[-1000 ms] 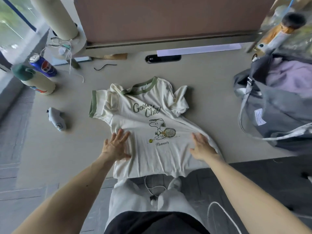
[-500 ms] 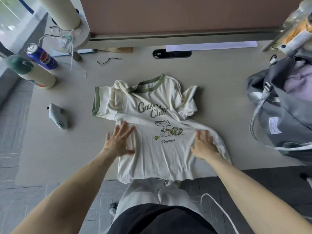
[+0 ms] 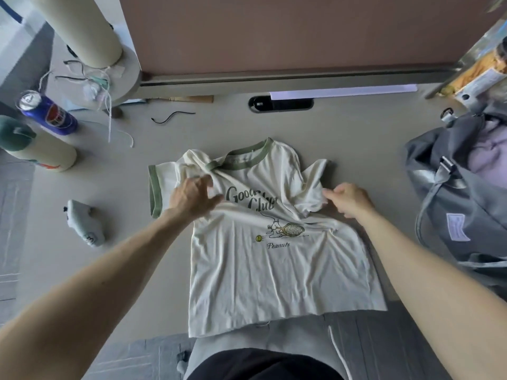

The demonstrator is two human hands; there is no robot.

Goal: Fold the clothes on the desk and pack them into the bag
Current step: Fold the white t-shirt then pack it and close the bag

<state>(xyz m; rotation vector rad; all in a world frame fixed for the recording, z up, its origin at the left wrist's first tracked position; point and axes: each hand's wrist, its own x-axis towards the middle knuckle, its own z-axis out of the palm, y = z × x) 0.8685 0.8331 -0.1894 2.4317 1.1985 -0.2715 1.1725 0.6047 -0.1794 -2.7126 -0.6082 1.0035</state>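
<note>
The cream Peanuts T-shirt lies face up at the frame's centre on the desk. The left hand curls its blurred fingers into the bunched shoulder cloth. The right hand pinches the crumpled sleeve — likely to pull both flat before folding. The grey bag sits open at the right edge.

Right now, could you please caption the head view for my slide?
Left hand and right hand grip the cream T-shirt near its shoulders on the desk; an open grey bag alongside.
</note>
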